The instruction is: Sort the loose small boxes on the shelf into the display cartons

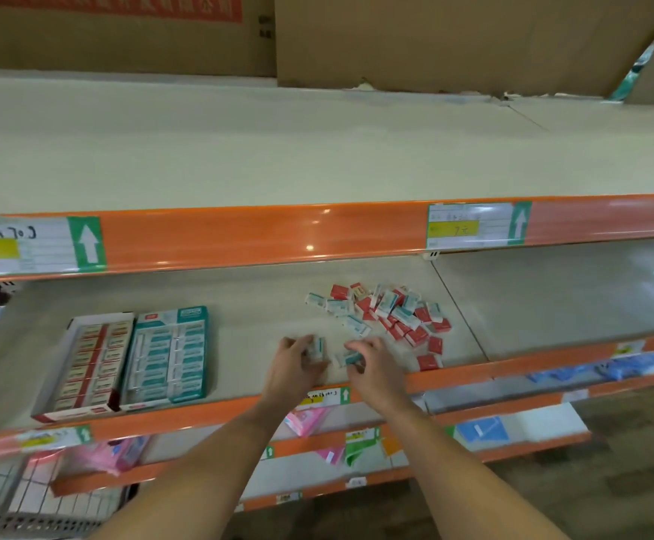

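Both hands are working at the front edge of the beige shelf [239,305]. Left hand [292,364] is curling its grip around a small stack of teal-and-white boxes [317,349], thumb on top. Right hand [372,368] is pinching another teal-and-white box [346,358], fingers bent over it; motion blur, so exact finger contact is hard to tell. The pile of loose small boxes [391,313], red ones mixed with teal ones, is lying just behind and right of the right hand. A few red boxes [428,360] are sitting apart from the pile, nearer the shelf's orange lip. Red display carton [83,364] and teal display carton [167,356] are sitting side by side well left of the pile, touching, both showing rows of boxes.
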A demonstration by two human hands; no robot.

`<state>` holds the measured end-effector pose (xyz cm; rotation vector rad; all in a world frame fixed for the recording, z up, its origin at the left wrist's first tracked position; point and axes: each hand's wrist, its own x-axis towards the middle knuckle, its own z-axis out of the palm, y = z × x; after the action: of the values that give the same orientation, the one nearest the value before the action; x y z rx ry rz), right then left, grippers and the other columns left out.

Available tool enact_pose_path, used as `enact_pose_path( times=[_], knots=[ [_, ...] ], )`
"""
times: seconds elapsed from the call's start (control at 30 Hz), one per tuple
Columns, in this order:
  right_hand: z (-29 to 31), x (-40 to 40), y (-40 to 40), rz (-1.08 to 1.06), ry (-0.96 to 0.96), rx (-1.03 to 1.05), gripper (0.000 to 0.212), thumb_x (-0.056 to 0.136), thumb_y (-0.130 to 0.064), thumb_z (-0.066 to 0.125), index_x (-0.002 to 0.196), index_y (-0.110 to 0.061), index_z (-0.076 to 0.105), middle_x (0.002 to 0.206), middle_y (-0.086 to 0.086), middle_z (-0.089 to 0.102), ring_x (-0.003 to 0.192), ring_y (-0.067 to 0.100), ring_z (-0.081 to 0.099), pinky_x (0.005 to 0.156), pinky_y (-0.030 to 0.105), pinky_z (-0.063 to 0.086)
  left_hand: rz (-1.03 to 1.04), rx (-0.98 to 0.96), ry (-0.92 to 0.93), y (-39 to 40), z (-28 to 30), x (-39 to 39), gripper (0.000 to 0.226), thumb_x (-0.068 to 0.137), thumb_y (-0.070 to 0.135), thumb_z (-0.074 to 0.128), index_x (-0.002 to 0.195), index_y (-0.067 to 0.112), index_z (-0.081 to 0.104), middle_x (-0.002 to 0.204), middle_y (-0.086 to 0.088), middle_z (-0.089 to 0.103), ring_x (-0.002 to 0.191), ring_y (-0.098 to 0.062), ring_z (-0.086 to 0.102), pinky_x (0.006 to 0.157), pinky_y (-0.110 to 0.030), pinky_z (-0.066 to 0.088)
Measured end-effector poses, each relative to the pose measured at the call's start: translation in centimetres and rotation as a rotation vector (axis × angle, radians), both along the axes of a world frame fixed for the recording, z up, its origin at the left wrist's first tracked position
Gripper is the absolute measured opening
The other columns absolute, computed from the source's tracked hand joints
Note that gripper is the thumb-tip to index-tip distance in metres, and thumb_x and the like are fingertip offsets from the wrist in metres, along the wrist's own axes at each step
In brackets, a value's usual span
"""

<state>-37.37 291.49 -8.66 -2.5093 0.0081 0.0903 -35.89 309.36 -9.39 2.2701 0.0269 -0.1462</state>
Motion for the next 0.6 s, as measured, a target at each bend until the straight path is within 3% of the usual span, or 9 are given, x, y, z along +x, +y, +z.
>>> enact_pose_path(
  times=[0.1, 0.17, 0.3, 0.47, 0.6],
  knots=[
    [-0.1, 0.3, 0.2, -0.008, 0.016, -0.006, 0.039, 0.093, -0.021, 0.063, 0.130, -0.029, 0.057, 0.125, -0.008, 0.045, 0.108, 0.008, 0.053, 0.082, 0.013, 0.043, 0.015, -0.041, -0.031, 1.0, -0.2, -0.2, 0.029, 0.097, 0.018, 0.054, 0.124, 0.012, 0.065, 0.115, -0.002, 0.056, 0.100, -0.018, 0.057, 0.082, -0.012, 0.035],
    [0.0, 0.5, 0.3, -0.016, 0.037, -0.009, 0.040, 0.093, -0.022, 0.063, 0.131, -0.029, 0.057, 0.126, -0.007, 0.044, 0.105, 0.011, 0.055, 0.084, 0.022, 0.048, 0.015, -0.054, -0.034, 1.2, -0.3, -0.2, 0.027, 0.099, 0.014, 0.048, 0.117, 0.013, 0.069, 0.115, -0.001, 0.061, 0.105, -0.017, 0.058, 0.084, -0.015, 0.035],
    [0.1, 1.0, 0.2, -0.013, 0.076, -0.020, 0.037, 0.092, -0.023, 0.066, 0.127, -0.030, 0.058, 0.125, -0.007, 0.043, 0.101, 0.012, 0.057, 0.081, 0.022, 0.046, 0.088, -0.179, 0.030, 1.4, -0.4, -0.1, 0.027, 0.101, 0.016, 0.044, 0.111, 0.022, 0.068, 0.105, 0.000, 0.069, 0.081, -0.015, 0.060, 0.072, -0.027, 0.048],
    [0.2, 1.3, 0.4, -0.039, 0.082, -0.009, 0.035, 0.091, -0.025, 0.069, 0.124, -0.029, 0.058, 0.120, -0.009, 0.042, 0.097, 0.007, 0.054, 0.075, 0.016, 0.042, 0.172, -0.210, -0.043, 1.3, -0.3, -0.5, 0.024, 0.097, 0.019, 0.054, 0.118, 0.016, 0.064, 0.117, -0.002, 0.053, 0.089, -0.010, 0.054, 0.086, -0.022, 0.046],
    [0.3, 1.5, 0.6, -0.055, 0.085, -0.002, 0.037, 0.091, -0.025, 0.069, 0.126, -0.032, 0.058, 0.118, -0.010, 0.040, 0.100, 0.008, 0.054, 0.070, 0.010, 0.038, 0.076, -0.227, -0.010, 1.6, -0.8, -0.6, 0.052, 0.083, 0.009, 0.071, 0.132, 0.012, 0.054, 0.121, 0.005, 0.041, 0.081, -0.004, 0.057, 0.079, -0.020, 0.055]
  ],
)
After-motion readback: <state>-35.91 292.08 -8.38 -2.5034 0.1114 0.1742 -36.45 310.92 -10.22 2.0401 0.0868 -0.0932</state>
